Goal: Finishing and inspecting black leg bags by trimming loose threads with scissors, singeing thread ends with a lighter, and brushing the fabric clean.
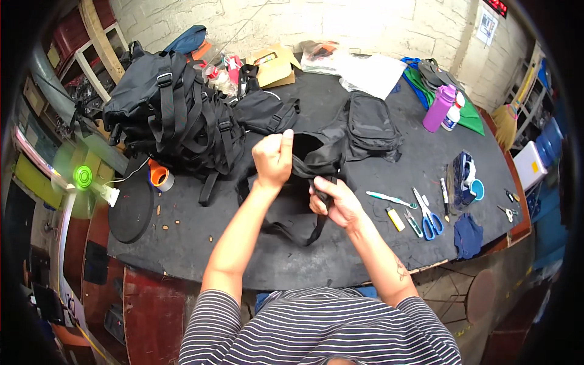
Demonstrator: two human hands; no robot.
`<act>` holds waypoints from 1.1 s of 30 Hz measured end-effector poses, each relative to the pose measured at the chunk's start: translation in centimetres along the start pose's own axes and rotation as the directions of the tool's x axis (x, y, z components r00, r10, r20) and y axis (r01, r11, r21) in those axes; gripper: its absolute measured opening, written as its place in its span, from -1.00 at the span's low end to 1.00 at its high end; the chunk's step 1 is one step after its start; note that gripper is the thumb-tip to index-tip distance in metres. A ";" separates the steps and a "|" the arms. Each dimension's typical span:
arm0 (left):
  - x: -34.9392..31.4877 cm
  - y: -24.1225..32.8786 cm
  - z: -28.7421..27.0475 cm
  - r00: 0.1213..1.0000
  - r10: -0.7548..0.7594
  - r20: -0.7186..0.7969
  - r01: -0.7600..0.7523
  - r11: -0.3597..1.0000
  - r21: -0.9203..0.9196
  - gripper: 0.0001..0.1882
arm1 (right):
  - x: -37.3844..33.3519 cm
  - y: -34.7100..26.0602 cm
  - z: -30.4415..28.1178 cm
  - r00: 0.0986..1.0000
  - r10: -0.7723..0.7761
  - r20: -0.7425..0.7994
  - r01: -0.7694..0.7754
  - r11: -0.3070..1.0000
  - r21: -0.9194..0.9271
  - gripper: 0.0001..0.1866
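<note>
I hold a black fabric bag [320, 159] just above the dark table, its opening facing toward me. My left hand [274, 160] is closed in a fist, thumb up, at the bag's left edge; the exact part in its grip is hidden. My right hand [338, 203] is closed on the bag's lower right edge, thumb on top, with dark fabric or webbing between the fingers. Below the hands a black strap [298, 236] hangs in a loop. Beyond the right hand lies a black padded pouch section [372, 125], which seems joined to the bag.
Black backpacks [176, 115] are piled at the left, near an orange-rimmed tape roll [160, 176] and a spinning green fan [83, 177]. To the right lie blue scissors [431, 220], a toothbrush [391, 199], a yellow lighter [395, 219], thread snips [413, 224] and a tape dispenser [467, 182]. A purple bottle [439, 108] stands farther back.
</note>
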State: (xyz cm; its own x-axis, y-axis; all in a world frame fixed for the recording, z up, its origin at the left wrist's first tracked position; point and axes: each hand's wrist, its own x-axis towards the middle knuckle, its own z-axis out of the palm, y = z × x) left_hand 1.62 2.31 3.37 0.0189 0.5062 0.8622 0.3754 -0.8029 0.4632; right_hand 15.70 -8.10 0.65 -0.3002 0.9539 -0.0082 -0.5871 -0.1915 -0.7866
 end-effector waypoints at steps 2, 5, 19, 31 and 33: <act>0.8 -3.3 0.7 0.968 0.221 0.116 -0.242 0.946 0.217 -0.59 | -1.2 0.8 0.5 0.994 -0.017 -0.107 -0.001 0.987 -0.163 -0.71; 0.2 -8.3 0.8 0.962 0.181 0.202 -0.241 0.913 0.328 -0.59 | -5.3 1.1 4.7 0.880 0.022 -0.475 -0.209 0.915 -0.345 -0.66; -2.4 -6.1 -2.5 0.971 -0.232 -0.053 0.237 0.934 0.266 -0.50 | -9.8 -4.4 2.7 0.998 -0.056 0.005 0.040 0.651 -0.758 -0.80; 6.5 7.7 -2.6 0.344 -0.051 0.937 0.709 0.669 -0.224 -0.77 | 0.4 -19.4 5.7 0.785 -0.146 0.602 0.497 -0.431 -0.753 -0.74; 7.0 7.5 -1.9 0.639 -0.215 0.739 0.694 0.575 -0.433 -0.86 | 1.3 -17.4 5.9 0.458 -0.639 0.618 0.329 -0.524 -0.785 -0.62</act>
State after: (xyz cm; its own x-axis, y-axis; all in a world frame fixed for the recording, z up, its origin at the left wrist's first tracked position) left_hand 2.79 -0.76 13.22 0.6160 0.7284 0.3001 -0.1727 -0.2469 0.9535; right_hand 21.06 -4.95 17.98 -0.2271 0.4160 0.8806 0.7994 0.5961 -0.0754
